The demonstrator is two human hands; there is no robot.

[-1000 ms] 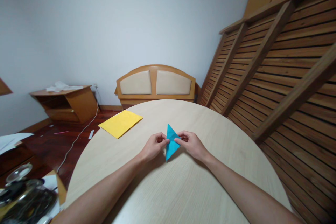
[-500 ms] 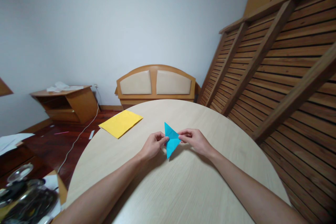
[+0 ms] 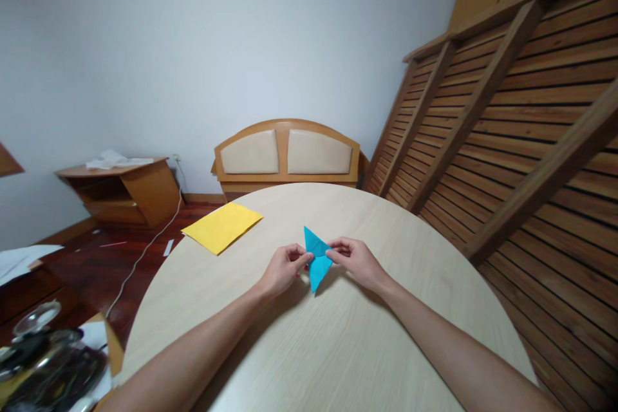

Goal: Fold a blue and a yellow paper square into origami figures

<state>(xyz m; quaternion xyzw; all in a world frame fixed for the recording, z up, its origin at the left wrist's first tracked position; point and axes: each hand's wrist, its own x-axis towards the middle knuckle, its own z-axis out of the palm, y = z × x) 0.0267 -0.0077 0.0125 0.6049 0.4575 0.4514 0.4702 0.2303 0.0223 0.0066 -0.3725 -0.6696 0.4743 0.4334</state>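
Note:
Between my two hands is a piece of folded blue paper (image 3: 318,264), diamond-like in outline, with one point toward the far side and one toward me. A crease runs across its middle. My left hand (image 3: 288,265) pinches its left corner between thumb and fingers. On the opposite side, my right hand (image 3: 355,259) grips the right corner, its thumb lying on the paper's face. Both hands are just over the round table (image 3: 386,335); the fingertips behind the paper are hidden.
Yellow paper (image 3: 223,227) lies at the table's far left. Behind the table stands a headboard (image 3: 287,149); a slatted wooden frame (image 3: 483,141) leans along the right. Low at left are a cabinet (image 3: 145,190), a cable (image 3: 145,257) and a cluttered surface with dark glassware (image 3: 58,370).
The near tip of the blue paper has swung slightly right. My right thumb has slid a little inward over the paper; my left hand has barely shifted.

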